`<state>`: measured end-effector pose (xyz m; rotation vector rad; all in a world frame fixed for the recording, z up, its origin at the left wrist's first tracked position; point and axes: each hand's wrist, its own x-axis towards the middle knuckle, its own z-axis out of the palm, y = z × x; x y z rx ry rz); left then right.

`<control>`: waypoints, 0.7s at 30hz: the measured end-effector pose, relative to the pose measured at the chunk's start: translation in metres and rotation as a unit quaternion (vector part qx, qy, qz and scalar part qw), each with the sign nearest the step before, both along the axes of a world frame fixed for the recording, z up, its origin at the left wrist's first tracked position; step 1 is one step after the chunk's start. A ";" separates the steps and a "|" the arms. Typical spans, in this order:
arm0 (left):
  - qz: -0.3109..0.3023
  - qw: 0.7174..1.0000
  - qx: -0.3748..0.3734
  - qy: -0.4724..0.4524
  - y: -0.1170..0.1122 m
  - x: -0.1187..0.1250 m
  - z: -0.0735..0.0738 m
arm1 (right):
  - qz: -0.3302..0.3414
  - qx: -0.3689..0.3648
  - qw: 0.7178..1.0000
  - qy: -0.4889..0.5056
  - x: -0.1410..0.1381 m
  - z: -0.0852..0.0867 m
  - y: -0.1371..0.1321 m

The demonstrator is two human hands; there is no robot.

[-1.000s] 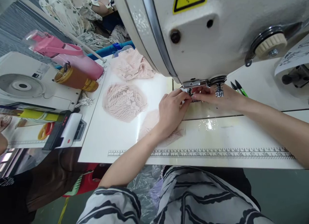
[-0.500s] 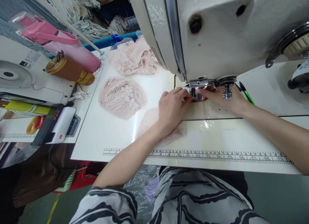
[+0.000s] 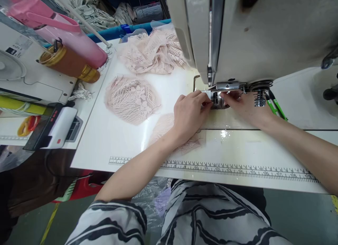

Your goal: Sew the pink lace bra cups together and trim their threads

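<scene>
My left hand (image 3: 188,114) rests on a pale pink lace piece (image 3: 163,127) lying on the white table, its fingers curled and pinched at the presser foot (image 3: 218,98) of the sewing machine (image 3: 250,37). My right hand (image 3: 243,105) reaches in from the right under the machine head, its fingertips pinched at the same spot by the needle. What the fingertips hold there is too small to make out.
Two more pink lace pieces (image 3: 130,98) (image 3: 155,53) lie to the left and behind. A pink bottle (image 3: 68,37), a brown jar (image 3: 66,63) and a small device (image 3: 56,128) sit at the left. Green snips (image 3: 276,107) lie right of the needle. A ruler strip (image 3: 224,169) runs along the front edge.
The camera has leaned closer and lower toward the needle. Both hands stay pinched at the presser foot, barely shifted.
</scene>
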<state>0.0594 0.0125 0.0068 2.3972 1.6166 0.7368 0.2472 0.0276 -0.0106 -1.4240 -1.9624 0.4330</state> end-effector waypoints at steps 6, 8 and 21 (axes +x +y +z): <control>0.001 1.000 0.006 0.000 0.000 0.000 0.000 | -0.018 0.006 1.000 -0.017 -0.003 0.004 -0.003; 0.002 1.000 0.006 0.000 0.000 0.000 0.000 | -0.022 -0.006 1.000 -0.012 -0.004 0.006 -0.005; 0.014 1.000 0.004 -0.003 0.002 -0.003 0.003 | -0.042 -0.017 0.999 0.007 -0.005 0.003 -0.004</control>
